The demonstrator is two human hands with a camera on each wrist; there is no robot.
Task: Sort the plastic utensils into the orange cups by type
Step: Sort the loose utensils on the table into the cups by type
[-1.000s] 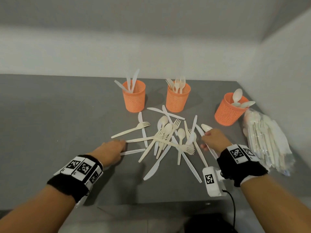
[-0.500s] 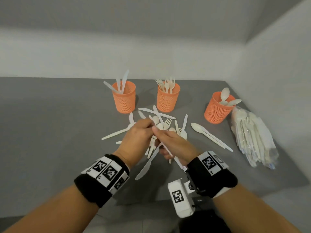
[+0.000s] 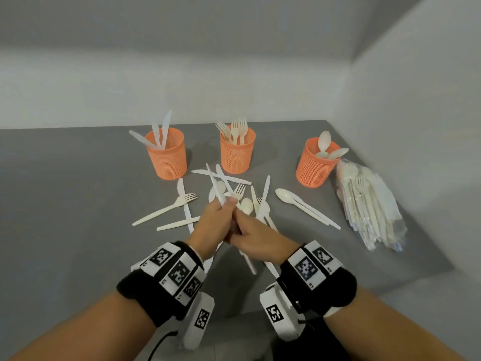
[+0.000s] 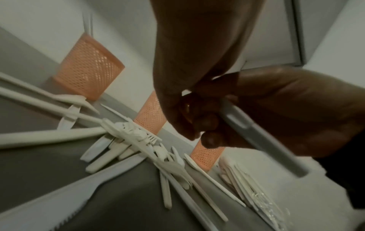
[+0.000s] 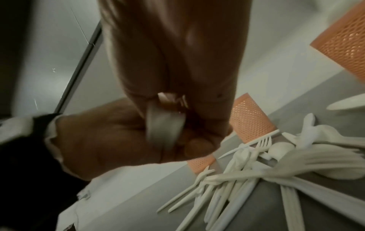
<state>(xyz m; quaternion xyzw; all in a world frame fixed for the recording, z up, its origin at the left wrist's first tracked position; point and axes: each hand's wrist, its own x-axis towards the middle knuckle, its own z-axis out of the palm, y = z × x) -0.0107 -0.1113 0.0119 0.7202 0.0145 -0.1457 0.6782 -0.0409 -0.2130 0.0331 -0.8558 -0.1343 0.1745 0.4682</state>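
Three orange mesh cups stand in a row: one with knives (image 3: 168, 157), one with forks (image 3: 236, 152), one with spoons (image 3: 315, 165). In front of them lies a loose pile of white utensils (image 3: 260, 201). Both hands meet above the pile. My left hand (image 3: 216, 222) grips a white knife (image 3: 214, 183) whose blade sticks up out of the fist. My right hand (image 3: 255, 238) is curled round the same knife's handle (image 4: 256, 137), close against the left. In the right wrist view the knife (image 5: 164, 126) shows between both fists.
A fork (image 3: 166, 208) and a knife lie left of the pile. A spoon (image 3: 285, 196) lies to its right. A clear bag of wrapped utensils (image 3: 369, 204) sits by the right wall. The grey table's front edge (image 3: 234, 312) is near my wrists.
A second ago the hands were apart at the pile's two sides. They came together over its middle, and the knife's blade now stands higher out of the left fist.
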